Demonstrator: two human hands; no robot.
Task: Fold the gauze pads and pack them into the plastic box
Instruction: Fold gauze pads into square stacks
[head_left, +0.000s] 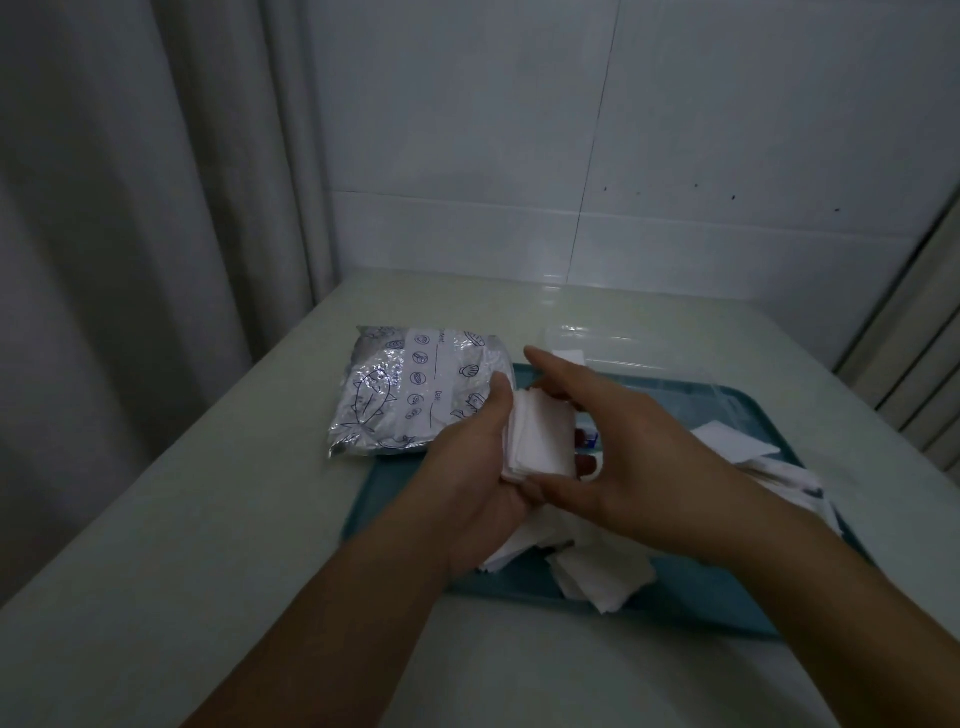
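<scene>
Two hands meet over the tray (410, 525): a pad stack (540, 436) is clamped in the left hand (478, 478), its edges pinched by the right hand (618, 441). Loose pads (602, 574) lie below; the box (639, 345) sits behind.

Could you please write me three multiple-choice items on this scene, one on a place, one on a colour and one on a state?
1. Where does the silver bag lie?
A. inside the tray
B. on the table, off the tray's far-left corner
C. on the floor

2. What colour is the tray?
A. red
B. yellow
C. teal blue

3. What is the state of the stack of gauze pads?
A. gripped in the left hand, right hand closing round it
B. lying untouched on the tray
C. sealed in the bag

Answers: 1 B, the bag sits on the table beside the tray's corner; 2 C, its rim shows teal; 3 A, the left thumb and fingers wrap the stack.
</scene>
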